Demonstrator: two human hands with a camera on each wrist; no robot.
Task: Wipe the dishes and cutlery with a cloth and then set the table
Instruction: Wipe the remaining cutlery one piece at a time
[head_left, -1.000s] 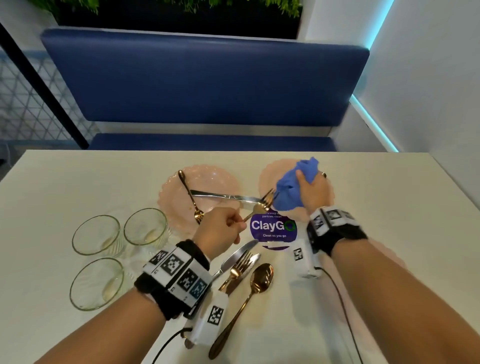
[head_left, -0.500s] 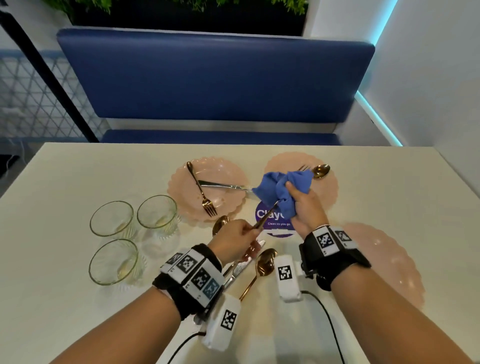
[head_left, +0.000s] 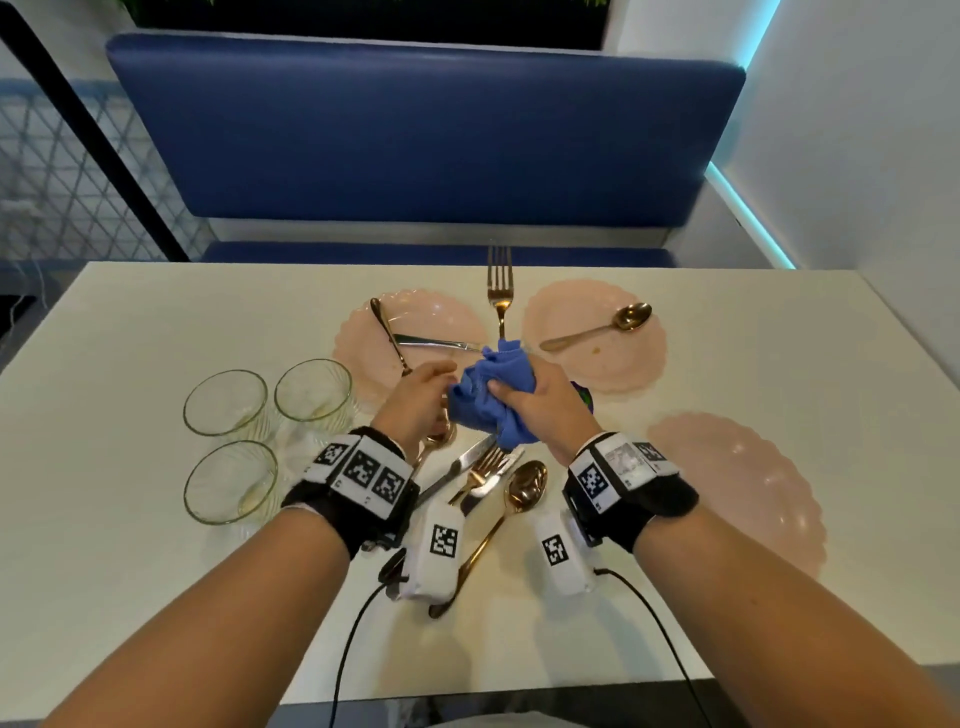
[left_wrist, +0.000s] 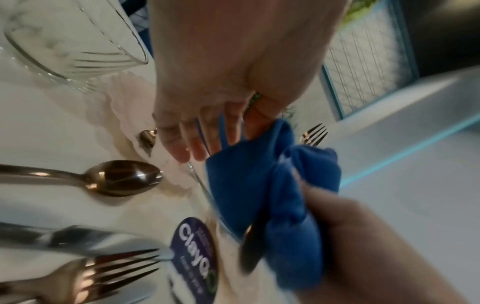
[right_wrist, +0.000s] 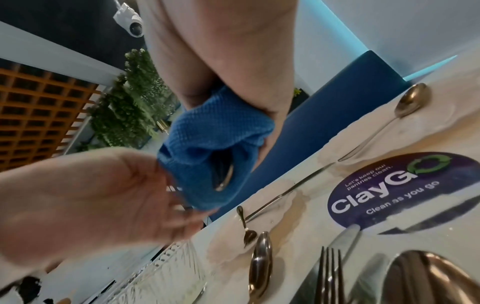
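Nearest, at six o'clock on the bench (head_left: 130, 364), lie a gold spoon (head_left: 519, 493), a gold fork (head_left: 480, 470) and a silver knife (head_left: 457, 465), partly hidden behind the wrist cameras. Just beyond them, above the middle of the bench, the two hands meet. The right hand (head_left: 545, 410) is clenched around a bunched blue cloth (head_left: 488, 400), and the cloth is wrapped round the handle of a second gold fork (head_left: 500, 291), which stands upright with its prongs pointing to twelve o'clock. In the right wrist view a gold end of the handle shows inside a fold of the cloth. The left hand (head_left: 415, 400) sits touching the cloth at its nine o'clock side, fingers curled toward it; whether it grips the fork handle I cannot tell, as the wrist views are blurred there.

At nine o'clock stand three clear glass bowls (head_left: 228, 402), close together. At three o'clock lies a bare pink plate (head_left: 753, 493). A purple round sticker (right_wrist: 389, 189) reading "ClayGo" lies on the bench under the hands.

Farther off, at eleven o'clock, a second pink plate (head_left: 431, 317) carries a small gold utensil (head_left: 387, 332) and a silver knife across it. At one o'clock a third pink plate (head_left: 623, 364) holds a gold spoon (head_left: 602, 330), its bowl pointing to two o'clock. Beyond the bench runs a blue padded seat (head_left: 415, 135).
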